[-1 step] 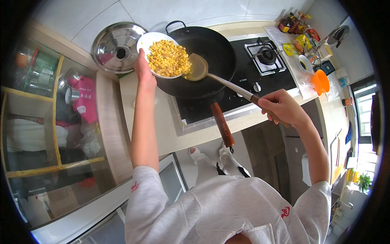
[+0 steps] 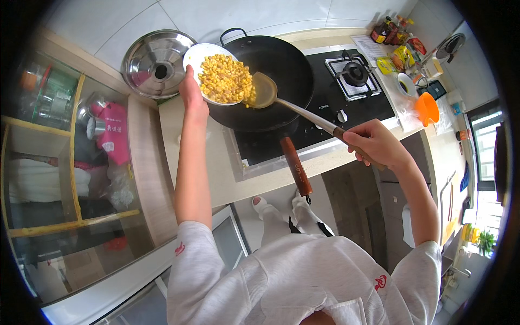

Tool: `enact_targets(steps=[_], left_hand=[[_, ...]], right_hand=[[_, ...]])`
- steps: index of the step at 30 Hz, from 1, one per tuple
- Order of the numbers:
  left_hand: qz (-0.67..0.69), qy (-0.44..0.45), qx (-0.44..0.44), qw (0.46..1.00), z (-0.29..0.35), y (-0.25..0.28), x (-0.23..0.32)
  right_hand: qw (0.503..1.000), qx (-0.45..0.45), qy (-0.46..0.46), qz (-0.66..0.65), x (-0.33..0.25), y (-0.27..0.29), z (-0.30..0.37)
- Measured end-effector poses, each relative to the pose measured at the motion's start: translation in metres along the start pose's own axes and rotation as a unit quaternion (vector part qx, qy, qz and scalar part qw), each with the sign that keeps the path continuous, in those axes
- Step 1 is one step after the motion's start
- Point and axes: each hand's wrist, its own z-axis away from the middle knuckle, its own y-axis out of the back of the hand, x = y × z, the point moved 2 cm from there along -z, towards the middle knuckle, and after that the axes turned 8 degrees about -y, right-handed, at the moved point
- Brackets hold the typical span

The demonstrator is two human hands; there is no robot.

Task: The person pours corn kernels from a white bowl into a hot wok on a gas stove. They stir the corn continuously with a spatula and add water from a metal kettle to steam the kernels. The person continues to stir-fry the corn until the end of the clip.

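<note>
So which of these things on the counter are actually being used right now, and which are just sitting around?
In use:
left hand tilting the white plate of corn kernels
right hand holding the metal spatula
black wok

Sitting around:
steel lid
spare gas burner
orange cup
sauce bottles

The plate of corn hides part of the black wok rim. The right hand covers the ladle handle's end. Small bottles and packets on the worktop corner are too small to identify.
</note>
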Motion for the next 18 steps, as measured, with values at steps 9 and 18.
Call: enact_targets(steps=[9, 18], left_hand=[[-0.110, -0.036, 0.011, 0.993, 0.005, -0.007, -0.009], [-0.341, -0.207, -0.003, 0.917, 0.026, -0.013, 0.000]], right_hand=[[1.000, -0.011, -0.018, -0.016, 0.012, -0.004, -0.008], [0.999, -0.022, -0.026, -0.029, 0.022, -0.016, -0.010]])
